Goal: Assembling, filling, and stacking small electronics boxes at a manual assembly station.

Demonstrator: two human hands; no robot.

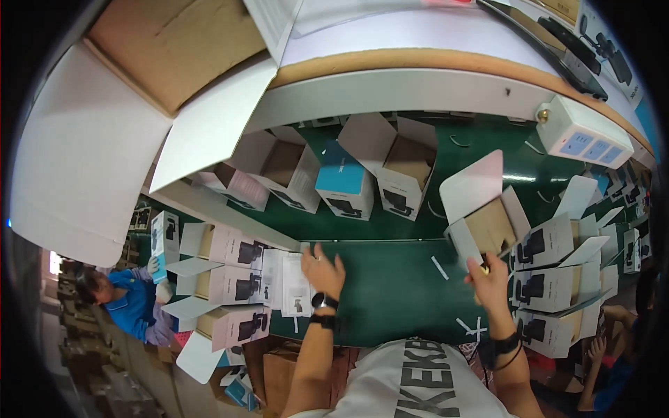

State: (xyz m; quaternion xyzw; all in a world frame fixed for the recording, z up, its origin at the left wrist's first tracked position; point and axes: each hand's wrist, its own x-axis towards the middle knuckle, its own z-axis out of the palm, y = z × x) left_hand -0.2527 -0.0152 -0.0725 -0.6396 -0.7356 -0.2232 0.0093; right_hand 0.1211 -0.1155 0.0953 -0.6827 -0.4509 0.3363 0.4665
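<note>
My left hand [323,272] is over the left side of the green work surface, its fingers apart and nothing in it. Beside it lies a stack of white printed leaflets [296,279]. My right hand [490,282] is closed, thumb against fingers, with a small yellowish thing showing between them that I cannot make out. Just beyond it stands an open white carton [465,233] with a brown inside, its flaps raised. Small white paper strips [439,267] lie on the green surface between my hands and near my right wrist.
Stacks of open printed cartons flank me, on the left [237,284] and right [547,285]. More cartons [346,184], one blue-topped, stand under a raised shelf [390,63]. A large open box [209,118] and a power socket block [585,132] are up there. A co-worker [132,299] in blue is at the left.
</note>
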